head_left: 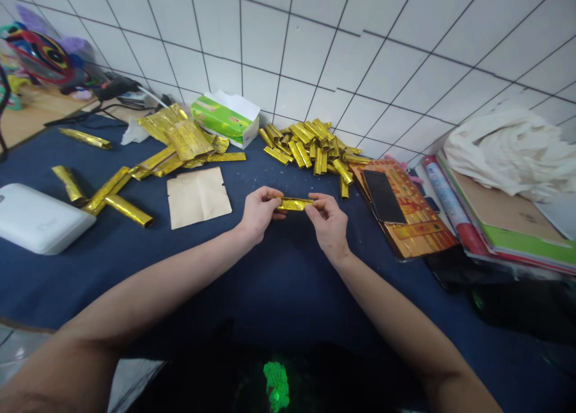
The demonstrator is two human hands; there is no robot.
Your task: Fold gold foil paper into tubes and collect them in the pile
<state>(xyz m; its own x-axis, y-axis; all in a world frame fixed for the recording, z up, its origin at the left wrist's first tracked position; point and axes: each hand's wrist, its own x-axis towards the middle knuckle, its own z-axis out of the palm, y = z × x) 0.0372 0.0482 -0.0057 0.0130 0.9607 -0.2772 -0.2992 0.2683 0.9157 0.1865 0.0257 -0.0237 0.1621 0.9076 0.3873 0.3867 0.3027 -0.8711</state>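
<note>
My left hand (261, 210) and my right hand (327, 220) pinch the two ends of one small folded gold foil strip (294, 204), held level just above the dark blue tablecloth (279, 281). Both hands have their fingers closed on it. Behind them lies a heap of several folded gold foil pieces (310, 146). A tan paper sheet (198, 197) lies flat to the left of my left hand.
Loose gold foil sheets and long rolled strips (175, 143) lie at the left rear. A green tissue box (225, 119) stands by the tiled wall. A white box (38, 218) sits far left. A black phone (383, 195) rests on a gold-red paper stack; books and white cloth (508, 149) right.
</note>
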